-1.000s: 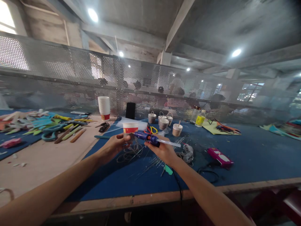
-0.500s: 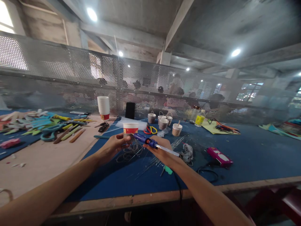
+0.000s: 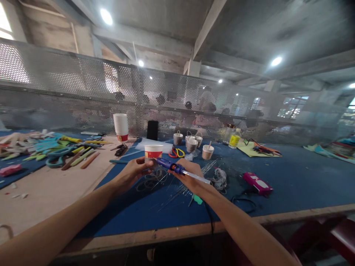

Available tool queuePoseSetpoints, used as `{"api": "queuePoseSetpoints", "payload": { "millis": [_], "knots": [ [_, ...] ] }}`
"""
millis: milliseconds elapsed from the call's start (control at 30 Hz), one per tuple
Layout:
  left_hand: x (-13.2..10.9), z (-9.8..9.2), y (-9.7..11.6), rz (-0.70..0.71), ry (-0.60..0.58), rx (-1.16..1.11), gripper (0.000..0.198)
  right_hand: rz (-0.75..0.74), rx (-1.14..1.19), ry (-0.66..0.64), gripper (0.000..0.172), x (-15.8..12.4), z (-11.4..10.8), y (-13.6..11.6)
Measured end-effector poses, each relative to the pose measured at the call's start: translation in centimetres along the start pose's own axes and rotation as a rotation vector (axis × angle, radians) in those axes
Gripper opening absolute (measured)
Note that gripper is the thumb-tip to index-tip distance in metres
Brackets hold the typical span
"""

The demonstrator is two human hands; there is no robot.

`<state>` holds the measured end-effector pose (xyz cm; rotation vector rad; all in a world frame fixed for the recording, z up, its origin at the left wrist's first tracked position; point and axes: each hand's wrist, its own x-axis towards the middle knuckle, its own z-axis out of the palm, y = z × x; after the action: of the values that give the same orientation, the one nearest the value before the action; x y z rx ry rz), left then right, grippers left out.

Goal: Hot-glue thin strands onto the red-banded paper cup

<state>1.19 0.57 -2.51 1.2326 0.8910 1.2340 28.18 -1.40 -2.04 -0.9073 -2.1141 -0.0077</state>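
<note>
My left hand [image 3: 135, 170] is closed around the lower part of a red and white paper cup [image 3: 153, 150], which stays upright above the blue table. In my right hand [image 3: 192, 170] is a blue hot glue gun [image 3: 165, 163], its nozzle at the cup's lower side by my left fingers. I cannot tell whether the nozzle touches the cup. A clear glue stick [image 3: 197, 178] sticks out of the gun's rear end. Loose grey cord [image 3: 151, 181] lies in loops on the table below the cup.
Behind my hands are red-and-yellow scissors [image 3: 176, 152], several wrapped small cups [image 3: 191, 145], a phone [image 3: 152, 130] and a stack of paper cups [image 3: 121, 127]. Thin clear strands and a cord bundle [image 3: 220, 179] lie near a magenta box [image 3: 257, 183]. Tools [image 3: 80, 157] lie at left.
The view has shifted very slightly. Both hands, the cup and the glue gun keep nearly the same position relative to each other.
</note>
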Motion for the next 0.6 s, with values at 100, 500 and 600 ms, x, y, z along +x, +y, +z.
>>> {"api": "queuePoseSetpoints", "payload": {
  "millis": [100, 500, 600],
  "knots": [
    [0.14, -0.09, -0.18, 0.007, -0.01, -0.014, 0.039, -0.012, -0.005, 0.006, 0.035, 0.02, 0.08, 0.14],
    [0.16, 0.13, -0.05, -0.002, 0.0, -0.019, 0.041, -0.04, -0.034, -0.016, 0.034, 0.05, -0.33, -0.23],
    [0.16, 0.05, -0.13, 0.007, -0.007, 0.002, 0.042, -0.032, -0.04, -0.021, 0.033, 0.08, -0.31, -0.21]
  ]
}}
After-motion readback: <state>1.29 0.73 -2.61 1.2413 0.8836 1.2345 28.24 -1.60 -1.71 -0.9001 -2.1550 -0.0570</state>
